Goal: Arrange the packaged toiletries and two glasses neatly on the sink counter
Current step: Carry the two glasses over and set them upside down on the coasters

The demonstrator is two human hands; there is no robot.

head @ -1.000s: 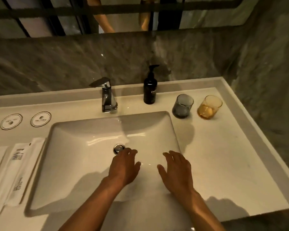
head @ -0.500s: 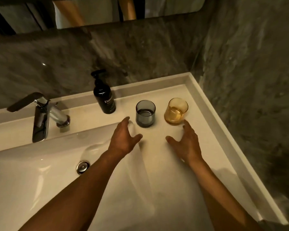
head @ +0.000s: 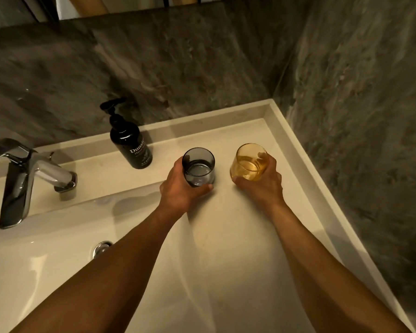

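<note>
Two smooth round tumblers are standing on the pale matte counter [head: 238,236], at its far right, near the corner of the rough grey stone wall [head: 358,104]. The smoky grey glass [head: 198,167] is sitting inside the left hand [head: 180,188], whose fingers [head: 203,188] are curling closed around its lower part. The amber glass [head: 249,162] is leaning a little in the right hand [head: 262,183], with the fingers wrapping its far side and the thumb at its near base. A glossy black pump bottle [head: 130,145] is standing just left of them, and a chrome faucet [head: 27,179] further left.
</note>
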